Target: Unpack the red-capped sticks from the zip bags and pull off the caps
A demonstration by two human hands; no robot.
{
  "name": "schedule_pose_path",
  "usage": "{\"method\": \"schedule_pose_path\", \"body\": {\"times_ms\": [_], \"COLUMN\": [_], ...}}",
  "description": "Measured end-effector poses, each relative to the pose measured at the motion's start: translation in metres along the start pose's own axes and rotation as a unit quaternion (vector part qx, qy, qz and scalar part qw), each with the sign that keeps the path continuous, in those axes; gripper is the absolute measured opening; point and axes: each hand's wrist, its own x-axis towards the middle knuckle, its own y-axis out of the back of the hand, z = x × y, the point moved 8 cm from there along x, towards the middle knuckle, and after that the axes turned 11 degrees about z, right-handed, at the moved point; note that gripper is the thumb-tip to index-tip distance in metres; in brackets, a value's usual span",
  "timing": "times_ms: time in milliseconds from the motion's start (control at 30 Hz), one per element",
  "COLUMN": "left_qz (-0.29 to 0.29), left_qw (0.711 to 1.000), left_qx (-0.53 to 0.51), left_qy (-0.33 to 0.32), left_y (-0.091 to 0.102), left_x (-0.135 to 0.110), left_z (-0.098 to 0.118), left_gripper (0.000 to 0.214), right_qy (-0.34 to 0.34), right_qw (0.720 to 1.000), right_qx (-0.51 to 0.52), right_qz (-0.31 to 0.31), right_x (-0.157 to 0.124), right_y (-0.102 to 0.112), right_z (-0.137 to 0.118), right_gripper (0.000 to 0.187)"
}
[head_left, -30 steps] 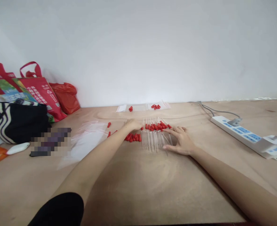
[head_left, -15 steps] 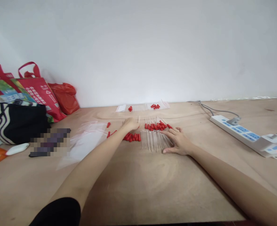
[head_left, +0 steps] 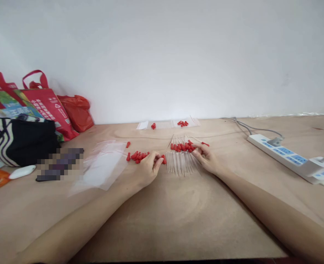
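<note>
My left hand (head_left: 148, 171) is closed in a pinch on a red rubber bulb (head_left: 160, 156), at the right end of a pile of loose red rubber bulbs (head_left: 137, 156). To its right, a row of clear glass dropper tubes (head_left: 179, 164) lies side by side on the table. Behind that row are several droppers with red bulbs (head_left: 181, 147) on their near ends. My right hand (head_left: 208, 161) reaches in from the right, fingers curled together where tubes and bulbs meet; what its fingertips hold is hidden. One more red-bulbed dropper (head_left: 205, 144) lies just beyond its fingers.
Clear zip bags (head_left: 106, 161) lie left of the bulbs. More bags with red bulbs (head_left: 182, 124) lie by the wall. A white power strip (head_left: 283, 154) with grey cables is at right. Shopping bags (head_left: 48, 106), a black bag (head_left: 29, 141) and a blurred-out dark object (head_left: 59, 165) are at left.
My left hand has drawn back from behind the bulbs to their near side and pinches one. My right hand's spread fingers have curled together and moved slightly off the glass tubes.
</note>
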Motion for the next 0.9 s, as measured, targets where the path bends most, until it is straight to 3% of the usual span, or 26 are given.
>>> {"method": "schedule_pose_path", "body": {"times_ms": [133, 233, 367, 500, 667, 900], "left_qz": [0.007, -0.006, -0.011, 0.0, 0.038, 0.037], "left_qw": [0.999, 0.996, 0.991, 0.985, 0.973, 0.953], "left_qx": [-0.01, -0.012, 0.008, 0.009, 0.033, 0.087], "left_qy": [-0.052, -0.09, -0.131, -0.171, -0.224, -0.287], "left_y": [-0.008, -0.014, -0.017, -0.015, -0.009, -0.006], "left_x": [-0.012, -0.016, -0.018, -0.02, -0.02, -0.026], "left_z": [0.003, 0.009, 0.017, 0.026, 0.035, 0.046], "left_gripper": [0.009, 0.008, 0.012, 0.012, 0.014, 0.017], "right_qy": [-0.047, 0.02, 0.184, 0.298, 0.351, 0.383], "right_qw": [0.992, 0.99, 0.973, 0.931, 0.91, 0.903], "right_qx": [0.007, -0.048, -0.111, -0.211, -0.222, -0.193], "right_qz": [0.114, 0.131, 0.081, -0.009, 0.001, -0.02], "right_x": [0.001, -0.004, -0.019, -0.035, -0.04, -0.049], "right_y": [0.025, 0.032, 0.02, -0.01, -0.021, -0.019], "right_z": [0.004, -0.017, -0.062, -0.087, -0.094, -0.103], "right_gripper": [0.037, 0.036, 0.048, 0.026, 0.019, 0.02]}}
